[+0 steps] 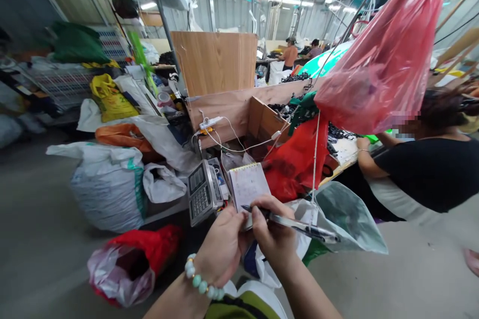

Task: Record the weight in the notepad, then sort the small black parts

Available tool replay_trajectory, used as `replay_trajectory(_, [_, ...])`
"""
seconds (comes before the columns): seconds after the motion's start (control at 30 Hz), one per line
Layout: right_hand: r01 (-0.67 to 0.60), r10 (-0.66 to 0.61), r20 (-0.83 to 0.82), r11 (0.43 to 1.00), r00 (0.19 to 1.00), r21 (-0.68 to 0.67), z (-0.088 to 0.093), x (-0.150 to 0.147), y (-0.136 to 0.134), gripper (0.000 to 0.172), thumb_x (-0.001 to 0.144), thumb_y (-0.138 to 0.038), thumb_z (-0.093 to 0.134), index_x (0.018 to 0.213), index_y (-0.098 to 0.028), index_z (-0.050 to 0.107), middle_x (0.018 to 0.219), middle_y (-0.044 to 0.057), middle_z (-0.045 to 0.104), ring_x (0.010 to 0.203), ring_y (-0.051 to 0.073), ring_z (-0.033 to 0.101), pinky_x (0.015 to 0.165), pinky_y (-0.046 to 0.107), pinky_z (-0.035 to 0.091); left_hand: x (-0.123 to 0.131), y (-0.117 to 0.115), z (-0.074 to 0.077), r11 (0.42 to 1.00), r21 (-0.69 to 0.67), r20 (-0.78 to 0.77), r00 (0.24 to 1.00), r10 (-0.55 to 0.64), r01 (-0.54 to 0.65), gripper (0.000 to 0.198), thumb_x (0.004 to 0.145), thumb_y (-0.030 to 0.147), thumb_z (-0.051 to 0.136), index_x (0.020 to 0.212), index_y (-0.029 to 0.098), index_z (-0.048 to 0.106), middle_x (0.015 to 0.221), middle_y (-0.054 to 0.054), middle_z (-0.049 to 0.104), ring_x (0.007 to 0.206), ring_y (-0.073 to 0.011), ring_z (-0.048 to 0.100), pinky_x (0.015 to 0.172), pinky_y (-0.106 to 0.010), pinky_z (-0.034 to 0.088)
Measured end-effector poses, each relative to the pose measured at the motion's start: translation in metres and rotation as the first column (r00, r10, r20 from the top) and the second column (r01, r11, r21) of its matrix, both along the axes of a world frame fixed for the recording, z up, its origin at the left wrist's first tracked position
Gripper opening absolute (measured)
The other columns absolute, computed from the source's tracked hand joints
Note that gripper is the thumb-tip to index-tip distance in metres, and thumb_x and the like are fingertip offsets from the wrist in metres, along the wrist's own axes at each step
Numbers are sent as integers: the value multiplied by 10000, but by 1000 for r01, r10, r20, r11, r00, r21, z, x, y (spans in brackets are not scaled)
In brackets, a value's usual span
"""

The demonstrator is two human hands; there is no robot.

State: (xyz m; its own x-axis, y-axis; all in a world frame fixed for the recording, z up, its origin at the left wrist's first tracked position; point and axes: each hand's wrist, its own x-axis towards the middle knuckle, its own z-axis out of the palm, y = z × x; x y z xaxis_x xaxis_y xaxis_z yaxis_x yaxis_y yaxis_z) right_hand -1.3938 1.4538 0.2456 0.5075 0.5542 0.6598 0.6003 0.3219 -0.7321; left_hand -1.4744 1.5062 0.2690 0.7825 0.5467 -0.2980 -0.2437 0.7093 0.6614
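Note:
My left hand (220,246), with a pale bead bracelet at the wrist, holds a small spiral notepad (247,185) from below. My right hand (273,232) grips a pen (295,224) whose tip rests on the lower edge of the notepad's page. A weighing scale with a keypad and display (202,193) stands just left of the notepad.
Filled white sacks (108,184) and a red bag (130,264) lie on the floor at left. A red plastic bag (385,60) hangs at upper right. A person in a black top (430,169) sits at the wooden table (344,152) on the right. More people work far back.

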Motion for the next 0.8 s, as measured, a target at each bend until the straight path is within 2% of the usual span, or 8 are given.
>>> replay_trajectory(0.13, [25,-25,-19,1000,999,-8,1,1,2,75,748,-114,472,730,-176,511,654,-12,508,605,102,489,566,215,398,2,3,-1,1000,16,-4,1000,-13,13,388,719,164,555,1104,204,534,945,-44,639,929,-190,562,806,-265,449])
replay_trajectory(0.37, [10,-9,14,999,1000,-44,3,4,6,66,743,-119,465,725,-162,511,633,-8,493,566,97,458,534,217,373,5,4,-1,1000,14,20,1000,-13,13,367,746,162,533,1112,195,523,955,-35,635,917,-160,564,856,-266,424])
replay_trajectory(0.53, [38,-36,-69,999,997,20,4,5,4,99,747,-91,454,726,-174,505,653,-23,496,596,83,469,549,187,382,7,2,4,1000,13,24,1000,-13,13,386,762,121,500,1138,210,502,954,-29,634,897,-142,566,848,-257,431])
replay_trajectory(0.8, [-12,11,-45,999,999,-31,4,4,4,78,727,-97,465,698,-157,506,621,-16,492,563,90,450,532,206,363,6,3,3,1000,19,16,1000,-6,5,320,763,137,503,1076,187,545,955,-34,635,908,-141,562,866,-259,416])
